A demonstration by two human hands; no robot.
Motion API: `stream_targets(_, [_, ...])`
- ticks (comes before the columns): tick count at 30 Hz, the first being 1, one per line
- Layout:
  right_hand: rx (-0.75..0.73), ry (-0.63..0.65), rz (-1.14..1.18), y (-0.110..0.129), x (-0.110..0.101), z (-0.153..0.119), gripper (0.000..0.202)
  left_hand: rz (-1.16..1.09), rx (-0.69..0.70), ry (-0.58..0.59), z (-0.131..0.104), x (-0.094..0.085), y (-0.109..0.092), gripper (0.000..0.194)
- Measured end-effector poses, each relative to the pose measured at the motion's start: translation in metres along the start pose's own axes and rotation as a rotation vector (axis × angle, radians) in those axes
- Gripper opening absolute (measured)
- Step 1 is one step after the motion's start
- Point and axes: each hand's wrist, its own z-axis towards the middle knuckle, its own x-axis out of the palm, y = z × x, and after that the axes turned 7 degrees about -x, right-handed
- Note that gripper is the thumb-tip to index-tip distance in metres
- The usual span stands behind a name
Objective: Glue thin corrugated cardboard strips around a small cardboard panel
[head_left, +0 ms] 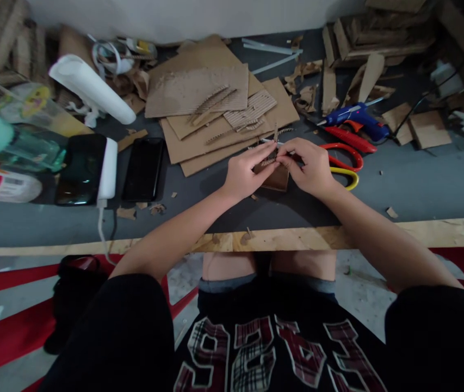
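My left hand [247, 170] and my right hand [307, 165] meet at the middle of the table, fingertips nearly touching. Both pinch a thin corrugated cardboard strip [276, 132] whose upper end sticks up between them. Below the fingers lies a small brown cardboard piece [277, 181], partly covered by the hands. Behind them is a pile of flat cardboard sheets [199, 90] with loose corrugated strips on top. Scissors with red and yellow handles [352, 178] lie just right of my right hand.
A blue glue gun [356, 120] and a red cutter [352, 140] lie at the right. A black phone [143, 170], a power bank [108, 169] and bottles [5, 184] stand or lie at the left. Clear glue sticks [272, 49] rest at the back.
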Motion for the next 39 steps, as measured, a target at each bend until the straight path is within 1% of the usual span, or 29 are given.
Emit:
stream_targets(5, [-0.099,0.016,-0.035,-0.0012,-0.0007,-0.0005,0.008,-0.023,0.021,-0.04,-0.0016,0.0008,-0.0036,0.034])
stream_targets(7, [-0.087,0.016,-0.052,-0.001,-0.0004,-0.0009,0.008,-0.025,0.043,-0.044,-0.0019,0.001,-0.0039,0.032])
stream_targets(9, [-0.042,-0.002,-0.073,-0.0005,0.0,-0.0011,0.011,-0.036,0.051,-0.043,-0.0016,0.001,-0.0039,0.03])
stream_targets(11, [0.0,-0.032,-0.075,0.0001,0.0002,-0.0012,0.012,-0.046,0.033,-0.045,-0.0011,0.0008,-0.0037,0.03])
stream_targets(13, [0.006,-0.067,-0.076,0.0008,0.0002,-0.0013,0.013,-0.06,-0.002,-0.046,-0.0005,0.0005,-0.0028,0.031])
stream_targets(17, [-0.022,-0.119,-0.105,0.0031,0.0003,-0.0026,0.023,-0.12,-0.051,-0.004,0.0001,-0.0003,0.001,0.037])
stream_targets(20, [0.027,-0.126,-0.075,0.0044,0.0011,-0.0045,0.027,-0.148,-0.033,0.038,0.0007,-0.0014,0.0036,0.041])
stream_targets(22, [0.06,-0.123,-0.056,0.0044,0.0017,-0.0053,0.023,-0.156,-0.014,0.068,0.0014,-0.0021,0.0045,0.042])
stream_targets(25, [0.071,-0.131,-0.068,0.0033,0.0018,-0.0055,0.013,-0.151,-0.012,0.098,0.0021,-0.0022,0.0049,0.046])
stream_targets(28, [0.115,-0.123,-0.064,0.0019,0.0015,-0.0054,0.015,-0.15,-0.055,0.095,0.0018,-0.001,0.004,0.052])
stream_targets(31, [0.145,-0.1,-0.045,0.0011,0.0014,-0.0059,0.025,-0.194,-0.147,0.082,0.0006,0.0002,0.0013,0.05])
stream_targets(33, [0.123,-0.093,-0.055,0.0008,0.0014,-0.0062,0.025,-0.231,-0.194,0.076,-0.0003,0.0003,-0.0011,0.048])
stream_targets(35, [0.097,-0.08,-0.069,0.0003,0.0011,-0.0064,0.023,-0.251,-0.212,0.068,-0.0012,0.0001,-0.0032,0.045])
stream_targets(39, [0.092,-0.036,-0.051,-0.0015,-0.0006,-0.0062,0.029,-0.247,-0.209,0.035,-0.0022,0.0002,-0.0033,0.036])
